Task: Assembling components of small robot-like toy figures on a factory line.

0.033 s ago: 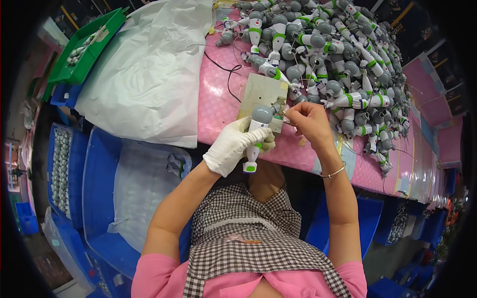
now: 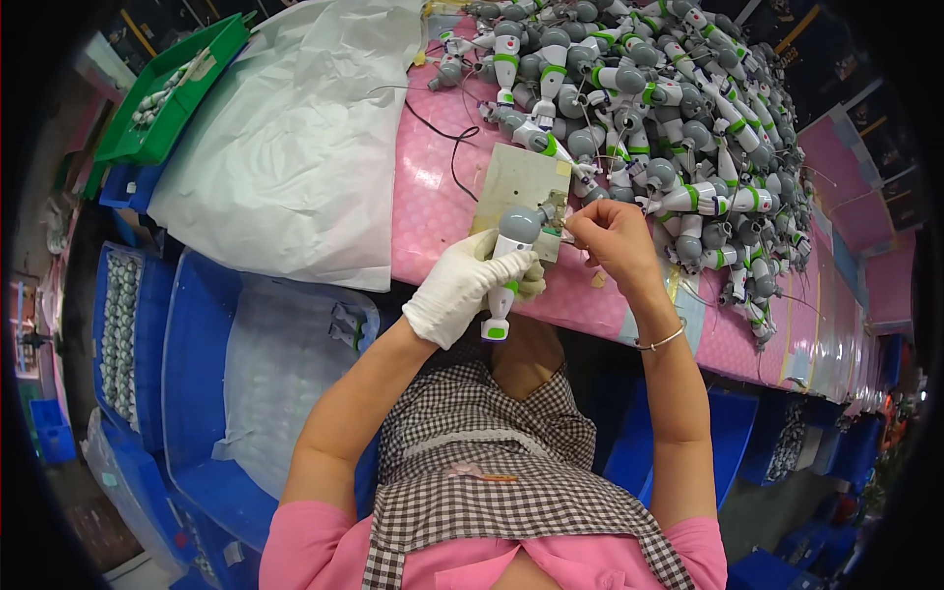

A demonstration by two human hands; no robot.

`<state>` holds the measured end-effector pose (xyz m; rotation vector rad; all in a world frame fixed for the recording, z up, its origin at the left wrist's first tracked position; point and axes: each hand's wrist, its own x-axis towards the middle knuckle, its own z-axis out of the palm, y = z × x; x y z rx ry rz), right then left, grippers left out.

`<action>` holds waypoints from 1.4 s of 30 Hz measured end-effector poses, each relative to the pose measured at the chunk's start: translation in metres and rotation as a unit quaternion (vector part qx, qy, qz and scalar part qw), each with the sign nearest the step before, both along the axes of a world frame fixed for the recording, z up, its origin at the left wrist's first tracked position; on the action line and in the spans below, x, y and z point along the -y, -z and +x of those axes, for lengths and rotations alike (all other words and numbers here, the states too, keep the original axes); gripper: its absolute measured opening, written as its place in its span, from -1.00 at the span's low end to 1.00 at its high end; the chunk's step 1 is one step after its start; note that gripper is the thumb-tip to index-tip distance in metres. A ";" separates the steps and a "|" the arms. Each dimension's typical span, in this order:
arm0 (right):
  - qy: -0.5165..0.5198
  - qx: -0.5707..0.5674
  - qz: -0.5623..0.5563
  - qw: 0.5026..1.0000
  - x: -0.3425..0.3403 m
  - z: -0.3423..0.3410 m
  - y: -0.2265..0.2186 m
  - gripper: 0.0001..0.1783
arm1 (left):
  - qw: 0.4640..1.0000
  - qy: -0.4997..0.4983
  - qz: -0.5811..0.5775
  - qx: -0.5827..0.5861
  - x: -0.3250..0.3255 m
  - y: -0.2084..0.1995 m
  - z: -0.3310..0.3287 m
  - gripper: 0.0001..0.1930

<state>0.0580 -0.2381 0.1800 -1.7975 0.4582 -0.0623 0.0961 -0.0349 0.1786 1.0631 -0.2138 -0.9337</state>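
Observation:
My left hand (image 2: 469, 286), in a white glove, is closed around a white handheld device (image 2: 502, 295) with green trim and a round grey head. The device is tilted, its grey head pointing away from me over the near part of a pale square plate (image 2: 521, 187). Beside that head, on the plate's right edge, sits a small metal and green fixture (image 2: 553, 218). My bare right hand (image 2: 612, 239) pinches thumb and finger together right at the fixture. Whatever lies between those fingertips is too small to make out.
A large heap of similar devices (image 2: 629, 118) with cables covers the table's far right. Left of the pink tabletop (image 2: 428, 221) spreads a white sheet (image 2: 305, 138); a black cable (image 2: 455, 147) loops near the plate. A green tray (image 2: 147, 147) and a blue bin (image 2: 202, 393) stand at left.

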 end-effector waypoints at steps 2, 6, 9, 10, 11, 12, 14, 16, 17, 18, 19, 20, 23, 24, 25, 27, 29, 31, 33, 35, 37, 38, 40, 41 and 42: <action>-0.006 -0.023 -0.027 0.999 0.001 0.003 -0.003 -0.83 | 1.000 -0.005 -0.006 -0.006 0.000 0.002 0.000 -0.71; -0.017 -0.046 -0.009 0.999 0.004 0.006 0.000 -0.82 | 1.000 -0.002 -0.005 0.004 0.001 0.006 0.000 -0.69; -0.022 -0.046 -0.026 0.998 0.003 0.008 -0.002 -0.82 | 1.000 -0.005 -0.008 0.022 0.001 0.007 0.000 -0.69; -0.024 -0.047 -0.041 0.998 0.004 0.009 -0.004 -0.82 | 1.000 -0.006 -0.009 0.023 0.002 0.008 0.001 -0.69; -0.025 -0.046 -0.041 0.998 0.004 0.010 -0.006 -0.82 | 1.000 -0.004 -0.022 0.020 0.002 0.010 0.002 -0.69; -0.035 -0.060 -0.053 0.996 0.004 0.012 -0.009 -0.82 | 0.999 -0.002 -0.036 0.018 0.002 0.011 0.002 -0.70; -0.045 -0.072 -0.067 0.994 0.006 0.013 -0.012 -0.82 | 0.999 -0.008 -0.037 0.013 0.003 0.013 0.001 -0.70; -0.049 -0.089 -0.023 0.995 0.009 0.013 -0.011 -0.82 | 0.999 -0.014 -0.038 0.007 0.004 0.011 -0.001 -0.70; -0.050 -0.088 -0.024 0.995 0.008 0.012 -0.011 -0.82 | 0.999 -0.016 -0.034 -0.001 0.004 0.010 -0.002 -0.71; -0.039 -0.082 -0.046 0.995 0.007 0.009 -0.011 -0.82 | 0.999 -0.019 -0.029 -0.009 0.005 0.008 -0.004 -0.72; -0.031 -0.076 -0.067 0.994 0.003 0.007 -0.009 -0.82 | 0.999 -0.024 -0.028 -0.009 0.004 0.008 -0.006 -0.72; -0.039 -0.076 -0.066 0.994 -0.005 0.004 -0.010 -0.82 | 0.998 -0.018 -0.057 -0.020 0.001 0.008 -0.007 -0.70; 0.048 0.176 -0.226 0.957 -0.031 -0.016 -0.014 -0.89 | 0.986 -0.020 -0.095 -0.135 -0.019 0.003 -0.011 -0.65; 0.034 0.219 -0.174 0.959 -0.032 -0.018 -0.011 -0.91 | 0.965 -0.017 -0.110 -0.237 -0.028 0.003 -0.013 -0.61; 0.017 0.183 -0.105 0.977 -0.038 -0.023 -0.017 -0.83 | 0.945 0.000 -0.169 -0.279 -0.046 0.005 -0.013 -0.62; 0.010 0.198 -0.056 0.979 -0.046 -0.036 -0.028 -0.61 | 0.952 -0.046 -0.162 -0.257 -0.092 0.004 -0.012 -0.63; 0.037 0.224 -0.072 0.971 -0.041 -0.049 -0.023 -0.60 | 0.975 -0.149 -0.071 -0.146 -0.155 0.006 -0.013 -0.63; 0.073 0.225 -0.092 0.967 -0.010 -0.072 -0.013 -0.65 | 0.957 -0.236 0.169 0.028 -0.203 0.008 -0.014 -0.61; 0.084 0.201 -0.088 0.972 0.003 -0.080 0.003 -0.68 | 0.811 -0.196 0.498 0.234 -0.256 0.048 -0.021 -0.57; 0.074 0.179 -0.075 0.978 0.007 -0.076 0.012 -0.69 | 0.646 -0.013 0.681 0.343 -0.284 0.085 -0.037 -0.60; 0.079 0.175 -0.027 0.981 0.001 -0.068 0.015 -0.70 | 0.650 0.093 0.671 0.345 -0.291 0.126 -0.053 -0.67; 0.078 0.172 -0.028 0.982 -0.003 -0.066 0.015 -0.70 | 0.692 0.096 0.624 0.351 -0.292 0.150 -0.057 -0.70; 0.084 0.182 -0.014 0.980 -0.003 -0.065 0.012 -0.71 | 0.663 0.215 0.608 0.381 -0.257 0.158 -0.040 -0.82; 0.096 0.188 -0.016 0.977 -0.008 -0.064 0.008 -0.73 | 0.663 0.216 0.604 0.385 -0.257 0.182 -0.040 -0.82; 0.100 0.191 -0.019 0.976 -0.013 -0.064 0.006 -0.73 | 0.633 0.200 0.576 0.477 -0.262 0.225 -0.043 -0.85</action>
